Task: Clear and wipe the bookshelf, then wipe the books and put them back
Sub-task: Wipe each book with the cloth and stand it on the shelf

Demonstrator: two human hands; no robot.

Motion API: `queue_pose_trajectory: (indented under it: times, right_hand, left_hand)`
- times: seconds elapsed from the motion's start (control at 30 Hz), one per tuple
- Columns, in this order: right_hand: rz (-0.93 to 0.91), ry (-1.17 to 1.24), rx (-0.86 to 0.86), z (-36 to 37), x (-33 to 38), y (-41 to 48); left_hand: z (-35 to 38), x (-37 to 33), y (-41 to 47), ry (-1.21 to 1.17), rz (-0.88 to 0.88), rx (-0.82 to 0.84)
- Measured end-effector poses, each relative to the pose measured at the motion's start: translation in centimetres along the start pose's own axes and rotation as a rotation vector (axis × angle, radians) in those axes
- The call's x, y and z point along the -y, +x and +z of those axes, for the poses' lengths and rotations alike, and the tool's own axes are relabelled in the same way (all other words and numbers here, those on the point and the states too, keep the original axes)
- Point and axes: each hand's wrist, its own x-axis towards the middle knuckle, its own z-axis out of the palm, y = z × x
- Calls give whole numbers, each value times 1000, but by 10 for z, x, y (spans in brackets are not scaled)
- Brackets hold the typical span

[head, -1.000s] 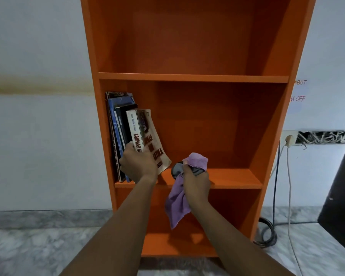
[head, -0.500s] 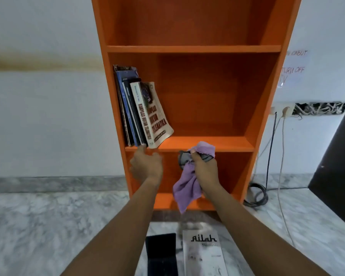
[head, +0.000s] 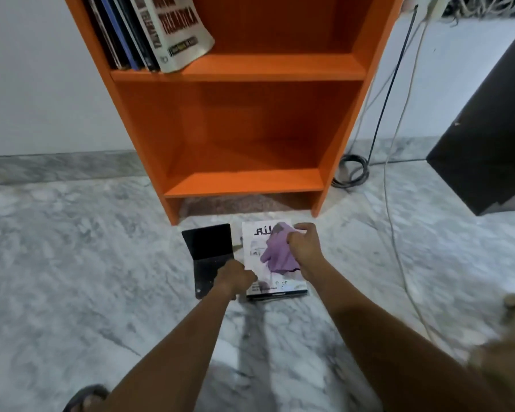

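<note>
While the white book (head: 283, 282) lies flat on the marble floor (head: 72, 263) just in front of the orange bookshelf (head: 238, 69), the right hand (head: 305, 248) holds a purple cloth (head: 278, 254) over its cover, fingers clamped on the fabric. The left hand (head: 235, 278) sits at the book's left edge, fingers curled together; whether they grip it cannot be told. A black folded object (head: 210, 248) lies beside the book, also before the bookshelf. A row of books (head: 149, 28) leans at the left of the bookshelf's upper visible shelf

grey marble floor (head: 72, 263), white wall (head: 27, 84)
</note>
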Motion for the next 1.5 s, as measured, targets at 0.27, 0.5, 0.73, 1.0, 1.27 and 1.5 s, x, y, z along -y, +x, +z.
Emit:
queue_pose_trajectory:
  times: [0.27, 0.5, 0.73, 1.0, 1.27, 1.5]
  right_hand:
    - [-55, -863, 110, -8, -91, 14]
    - [-300, -1013, 107, -22, -127, 25]
    - [-485, -702, 170, -30, -109, 2]
    - [-694, -478, 211, -13, -71, -38]
    - [-898, -523, -17, -9, 15, -28]
    - [-397, -398, -348, -69, 14, -11]
  left_hand:
    - [41, 22, 47, -247, -123, -29]
    - [44, 35, 55, -425, -144, 148]
    - [40, 9, 31, -597, -49, 291]
    - [7, 14, -22, -512, 163, 375]
    - [-22, -3, -89, -515, 350, 441]
    - [-32, -9, -120, -485, 444, 453]
